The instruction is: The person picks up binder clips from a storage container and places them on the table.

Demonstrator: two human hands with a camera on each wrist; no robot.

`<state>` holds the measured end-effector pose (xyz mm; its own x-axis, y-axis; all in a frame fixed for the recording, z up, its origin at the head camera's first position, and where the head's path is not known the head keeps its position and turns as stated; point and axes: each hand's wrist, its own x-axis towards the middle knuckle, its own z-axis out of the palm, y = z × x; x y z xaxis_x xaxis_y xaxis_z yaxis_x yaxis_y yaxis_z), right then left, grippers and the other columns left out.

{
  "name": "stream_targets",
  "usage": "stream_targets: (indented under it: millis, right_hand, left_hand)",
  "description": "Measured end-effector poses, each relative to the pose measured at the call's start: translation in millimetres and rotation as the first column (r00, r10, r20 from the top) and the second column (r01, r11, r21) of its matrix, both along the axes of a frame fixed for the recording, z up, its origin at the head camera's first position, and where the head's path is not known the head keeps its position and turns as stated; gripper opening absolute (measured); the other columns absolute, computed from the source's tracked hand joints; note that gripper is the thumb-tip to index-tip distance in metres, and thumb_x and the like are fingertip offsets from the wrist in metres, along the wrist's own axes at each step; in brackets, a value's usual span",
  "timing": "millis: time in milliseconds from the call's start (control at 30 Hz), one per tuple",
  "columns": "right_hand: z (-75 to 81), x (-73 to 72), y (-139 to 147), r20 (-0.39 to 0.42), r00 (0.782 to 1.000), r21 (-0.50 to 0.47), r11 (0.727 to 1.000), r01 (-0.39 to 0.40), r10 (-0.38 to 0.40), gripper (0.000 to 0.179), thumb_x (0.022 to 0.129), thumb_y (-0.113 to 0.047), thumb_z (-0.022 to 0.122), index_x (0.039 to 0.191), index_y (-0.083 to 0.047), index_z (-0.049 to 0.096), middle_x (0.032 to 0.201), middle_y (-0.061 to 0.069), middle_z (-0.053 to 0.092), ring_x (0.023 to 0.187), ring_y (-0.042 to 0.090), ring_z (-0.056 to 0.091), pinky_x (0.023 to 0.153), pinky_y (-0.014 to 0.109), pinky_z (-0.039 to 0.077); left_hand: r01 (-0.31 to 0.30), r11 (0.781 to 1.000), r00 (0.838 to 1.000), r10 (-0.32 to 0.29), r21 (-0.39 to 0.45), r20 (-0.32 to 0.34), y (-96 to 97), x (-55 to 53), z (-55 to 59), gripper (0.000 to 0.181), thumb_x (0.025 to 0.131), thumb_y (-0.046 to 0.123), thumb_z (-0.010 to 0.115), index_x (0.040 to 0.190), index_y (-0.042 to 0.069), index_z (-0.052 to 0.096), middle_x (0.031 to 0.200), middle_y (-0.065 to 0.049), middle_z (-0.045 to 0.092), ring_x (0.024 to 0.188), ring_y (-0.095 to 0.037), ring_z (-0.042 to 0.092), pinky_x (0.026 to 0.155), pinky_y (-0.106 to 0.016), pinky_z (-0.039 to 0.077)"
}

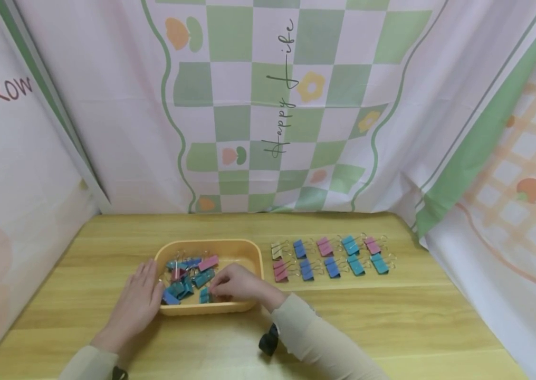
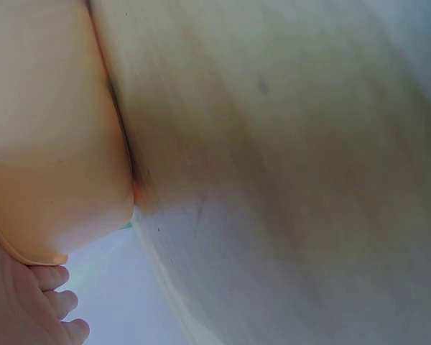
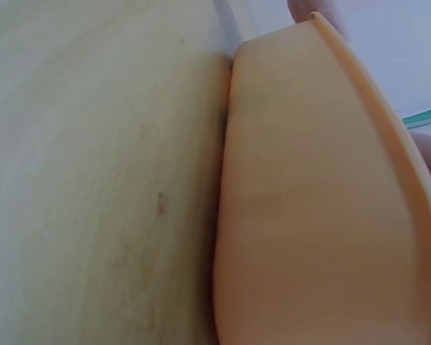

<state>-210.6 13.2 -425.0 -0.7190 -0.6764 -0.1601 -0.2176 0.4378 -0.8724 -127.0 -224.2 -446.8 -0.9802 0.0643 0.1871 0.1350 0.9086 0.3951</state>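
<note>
A yellow-orange plastic basket (image 1: 208, 307) holds a loose heap of binder clips in teal, blue and pink. My right hand (image 1: 238, 282) reaches over its right front part, and thumb and fingers pinch a teal binder clip (image 1: 204, 295) by its wire-handle end. Against the basket's left rim rests my left hand (image 1: 141, 295), its fingers fairly straight along the edge. In the left wrist view the fingertips of the left hand (image 2: 29, 309) show below the basket's rim. The right wrist view has mostly the basket's outer wall (image 3: 316, 194).
Right of the basket, several binder clips lie in two rows on the wooden table (image 1: 363, 316), among them a cream clip (image 1: 276, 250) and a pink clip (image 1: 280, 271). A small black object (image 1: 268, 342) is by the right sleeve. A printed curtain (image 1: 277, 105) hangs behind the table.
</note>
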Motion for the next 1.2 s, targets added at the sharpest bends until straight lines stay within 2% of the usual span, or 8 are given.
stream_targets:
  millis: [267, 500, 833, 1000, 1133, 1200]
  right_hand:
    - [11.4, -1.6, 9, 0.056, 0.998, -0.088, 0.995, 0.036, -0.032, 0.009, 0.086, -0.003, 0.062, 0.089, -0.001, 0.07, 0.076, 0.008, 0.066, 0.066, 0.021, 0.064, 0.061, 0.035, 0.055]
    - [24.4, -4.3, 22, 0.058, 0.998, -0.146, 0.988, 0.046, -0.038, 0.012, 0.088, -0.003, 0.059, 0.092, 0.003, 0.068, 0.081, 0.014, 0.066, 0.066, 0.021, 0.063, 0.067, 0.044, 0.055]
    - [34.5, -10.2, 48, 0.058, 0.996, -0.171, 0.983, 0.072, -0.063, 0.014, 0.089, -0.009, 0.06, 0.094, 0.001, 0.068, 0.082, 0.011, 0.066, 0.069, 0.022, 0.064, 0.069, 0.045, 0.054]
    - [37.6, -11.7, 67, 0.038, 0.997, -0.17, 0.983, 0.072, -0.067, 0.016, 0.09, -0.011, 0.06, 0.096, 0.001, 0.068, 0.081, 0.011, 0.066, 0.07, 0.022, 0.064, 0.067, 0.039, 0.055]
    - [40.1, -13.6, 84, 0.039, 0.994, -0.128, 0.986, 0.108, -0.104, 0.016, 0.09, -0.018, 0.061, 0.096, -0.006, 0.07, 0.08, 0.009, 0.067, 0.071, 0.021, 0.064, 0.049, 0.027, 0.049]
    - [41.2, -14.9, 93, 0.044, 0.992, -0.12, 0.985, 0.124, -0.119, 0.017, 0.089, -0.021, 0.062, 0.097, -0.007, 0.07, 0.079, 0.009, 0.067, 0.07, 0.022, 0.064, 0.045, 0.024, 0.044]
  left_hand:
    - [-0.004, 1.0, 1.0, 0.004, 0.006, -0.002, 0.4, 0.3, 1.0, 0.058, 0.1, 0.027, 0.028, 0.141, -0.011, 0.015, 0.146, -0.029, 0.014, 0.133, -0.045, 0.012, 0.106, -0.055, 0.01]
    - [-0.002, 1.0, 1.0, 0.002, 0.007, -0.013, 0.0, 0.5, 0.7, 0.057, 0.1, 0.026, 0.029, 0.141, -0.012, 0.016, 0.146, -0.029, 0.015, 0.132, -0.045, 0.013, 0.106, -0.056, 0.01]
    - [0.008, 1.0, 1.0, -0.008, 0.006, -0.028, 0.3, 1.1, 0.9, 0.057, 0.1, 0.025, 0.03, 0.14, -0.012, 0.017, 0.145, -0.03, 0.016, 0.132, -0.045, 0.014, 0.106, -0.056, 0.012]
    - [0.01, 1.0, 1.0, -0.01, 0.005, -0.025, 0.5, 0.8, 1.4, 0.057, 0.1, 0.025, 0.03, 0.14, -0.013, 0.017, 0.145, -0.03, 0.015, 0.132, -0.045, 0.014, 0.106, -0.056, 0.012]
    - [0.008, 1.0, 1.0, -0.008, 0.004, -0.03, 0.6, 0.7, 0.9, 0.056, 0.1, 0.025, 0.03, 0.14, -0.013, 0.018, 0.145, -0.031, 0.016, 0.132, -0.046, 0.014, 0.105, -0.057, 0.012]
    - [0.007, 1.0, 0.999, -0.007, 0.001, -0.031, 0.5, 0.7, 0.4, 0.056, 0.1, 0.025, 0.03, 0.14, -0.013, 0.018, 0.145, -0.031, 0.017, 0.132, -0.046, 0.015, 0.105, -0.057, 0.012]
